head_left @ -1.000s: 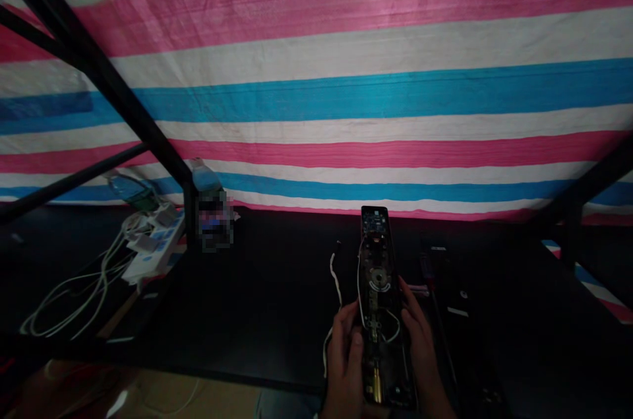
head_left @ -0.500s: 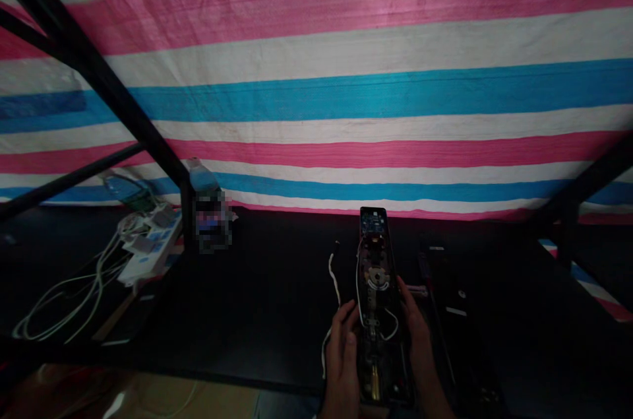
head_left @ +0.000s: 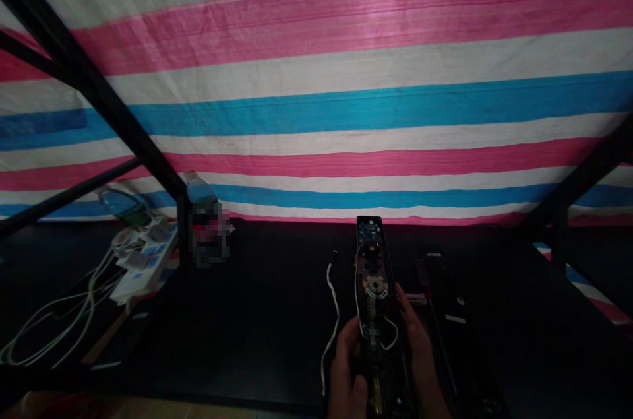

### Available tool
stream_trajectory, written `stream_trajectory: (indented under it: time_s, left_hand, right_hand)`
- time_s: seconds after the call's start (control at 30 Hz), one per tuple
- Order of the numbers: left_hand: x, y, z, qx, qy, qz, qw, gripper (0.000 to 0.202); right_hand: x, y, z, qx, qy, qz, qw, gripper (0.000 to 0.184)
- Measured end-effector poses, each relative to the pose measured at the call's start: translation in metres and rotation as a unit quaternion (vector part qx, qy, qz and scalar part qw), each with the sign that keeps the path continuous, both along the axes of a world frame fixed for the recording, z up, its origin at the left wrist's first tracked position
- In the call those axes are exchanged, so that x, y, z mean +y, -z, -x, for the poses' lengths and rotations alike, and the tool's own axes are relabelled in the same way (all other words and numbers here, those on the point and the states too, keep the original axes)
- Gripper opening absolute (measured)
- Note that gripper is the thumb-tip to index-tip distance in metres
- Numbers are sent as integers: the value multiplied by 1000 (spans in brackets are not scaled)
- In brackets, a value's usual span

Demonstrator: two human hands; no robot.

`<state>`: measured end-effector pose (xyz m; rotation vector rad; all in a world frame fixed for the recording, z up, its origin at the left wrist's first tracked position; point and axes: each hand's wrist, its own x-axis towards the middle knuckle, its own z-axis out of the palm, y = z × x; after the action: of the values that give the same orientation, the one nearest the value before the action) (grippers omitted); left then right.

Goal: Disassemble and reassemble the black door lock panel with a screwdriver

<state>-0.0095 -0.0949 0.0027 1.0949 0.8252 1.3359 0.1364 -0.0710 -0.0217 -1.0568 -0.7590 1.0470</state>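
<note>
A long black smart lock panel [head_left: 378, 303] lies open side up, pointing away from me. It shows a circuit board at the far end, a round metal disc in the middle, thin white wires and a brass-coloured part at the near end. My left hand [head_left: 349, 366] grips its left edge, with the thumb near the lower end. Along the opposite edge, my right hand [head_left: 418, 340] holds it with the fingers stretched along the side. Left of the panel runs a loose white cable [head_left: 335, 313] with a dark tip.
A second long black panel [head_left: 452, 333] lies to the right, with a screwdriver-like tool [head_left: 424, 277] beside it. At the left are a white power strip [head_left: 143, 274] with tangled cables and a bottle [head_left: 200, 191]. Black frame bars [head_left: 106, 102] slant before the striped sheet [head_left: 346, 109].
My left hand has closed more around the panel's left edge, its thumb moving lower. The right hand stays along the right side. The whole view has shifted slightly.
</note>
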Motion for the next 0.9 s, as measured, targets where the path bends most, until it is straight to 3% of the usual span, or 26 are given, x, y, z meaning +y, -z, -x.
stream_trajectory:
  time_s: [0.2, 0.33, 0.53, 0.9]
  left_hand:
    - [0, 2, -1, 5, 33, -29, 999, 94]
    - [-1, 16, 2, 31, 66, -27, 997, 112]
    - [3, 33, 3, 80, 95, -52, 991, 118]
    - [9, 26, -2, 91, 115, -12, 989, 144]
  right_hand:
    - [0, -1, 2, 46, -6, -5, 999, 69]
    - [-3, -6, 4, 50, 5, -5, 999, 62]
    - [-4, -9, 3, 53, -7, -23, 998, 64]
    - [-2, -11, 3, 56, 0, -12, 998, 67]
